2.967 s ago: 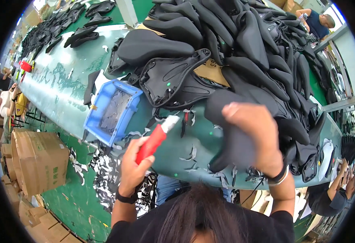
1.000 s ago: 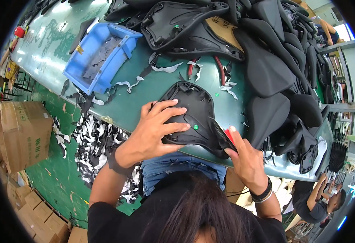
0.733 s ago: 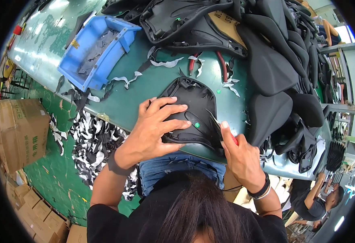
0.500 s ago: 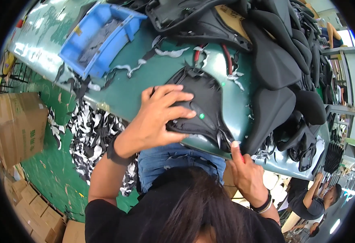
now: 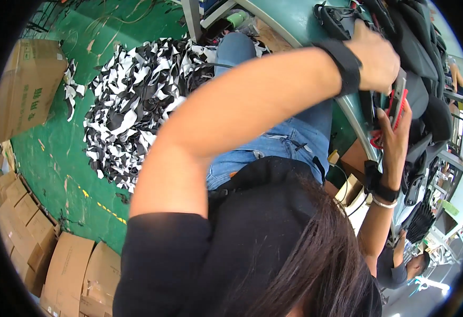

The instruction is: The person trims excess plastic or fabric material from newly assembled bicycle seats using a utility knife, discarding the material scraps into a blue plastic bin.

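Observation:
My left hand (image 5: 375, 61) reaches far right across my body, slightly blurred, its fingers curled over dark pieces at the table edge. What those fingers hold is hidden. Just below it, my right hand (image 5: 396, 132) is closed on a red-handled tool (image 5: 400, 108) with a grey metal part pointing up toward the left hand. Black moulded seat-shaped pieces (image 5: 413, 47) are piled beside and beyond both hands. A black shell-like piece (image 5: 338, 20) lies on the green table (image 5: 289, 18) above my left hand.
A large heap of black and white scraps (image 5: 131, 100) covers the green floor at left. Cardboard boxes (image 5: 30, 87) stand along the left side, with more at the lower left. A metal table leg (image 5: 192, 20) stands near the heap. Another person (image 5: 400, 267) is at lower right.
My view has swung so the table now lies at upper right. My left hand has left the top of the black piece and moved close to my right hand, which still holds the red-handled tool.

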{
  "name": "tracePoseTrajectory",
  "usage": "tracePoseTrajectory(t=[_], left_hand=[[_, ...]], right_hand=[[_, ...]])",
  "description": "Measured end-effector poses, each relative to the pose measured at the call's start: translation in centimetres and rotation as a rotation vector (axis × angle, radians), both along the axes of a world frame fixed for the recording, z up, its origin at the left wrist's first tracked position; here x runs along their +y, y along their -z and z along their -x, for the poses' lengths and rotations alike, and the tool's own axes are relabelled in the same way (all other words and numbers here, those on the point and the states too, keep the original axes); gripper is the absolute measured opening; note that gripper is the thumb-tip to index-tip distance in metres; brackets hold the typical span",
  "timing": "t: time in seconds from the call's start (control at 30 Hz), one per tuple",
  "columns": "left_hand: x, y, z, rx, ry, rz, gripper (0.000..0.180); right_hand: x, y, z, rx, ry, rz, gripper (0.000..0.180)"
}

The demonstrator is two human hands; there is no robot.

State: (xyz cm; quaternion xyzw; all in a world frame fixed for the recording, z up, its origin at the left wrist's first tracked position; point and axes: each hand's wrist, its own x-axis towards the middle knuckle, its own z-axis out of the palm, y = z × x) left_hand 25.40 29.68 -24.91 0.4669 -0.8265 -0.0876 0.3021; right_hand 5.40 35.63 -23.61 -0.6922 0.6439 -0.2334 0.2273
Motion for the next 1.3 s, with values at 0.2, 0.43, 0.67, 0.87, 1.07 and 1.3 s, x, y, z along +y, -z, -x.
tracePoseTrajectory(t=[0.2, 0.43, 0.67, 0.87, 1.07, 1.3], left_hand=[[1.4, 2.0, 2.8, 0.116, 0.029, 0.118, 0.016], [5.6, -1.1, -3.5, 0.452, 0.643, -0.102, 0.026], [1.1, 1.5, -9.1, 0.263, 0.107, -0.227, 0.066], [0.3, 1.8, -8.5, 0.296, 0.063, -0.311, 0.051], [-0.6, 1.4, -8.1, 0.316, 0.067, -0.355, 0.053], [-0.7, 1.1, -8.4, 0.310, 0.064, -0.367, 0.053]], right_hand=[[-0.3, 1.2, 0.6, -0.020, -0.018, 0.094, 0.057], [0.5, 0.6, 0.1, 0.022, -0.064, 0.143, 0.059], [0.1, -2.4, -0.7, 0.043, -0.337, 0.141, 0.053], [-2.7, -4.8, -1.2, 0.194, -0.471, -0.043, 0.053], [-6.0, -4.8, -2.1, 0.366, -0.813, -0.129, 0.065], [-4.4, -6.8, 1.3, 0.455, -0.829, -0.253, 0.067]])
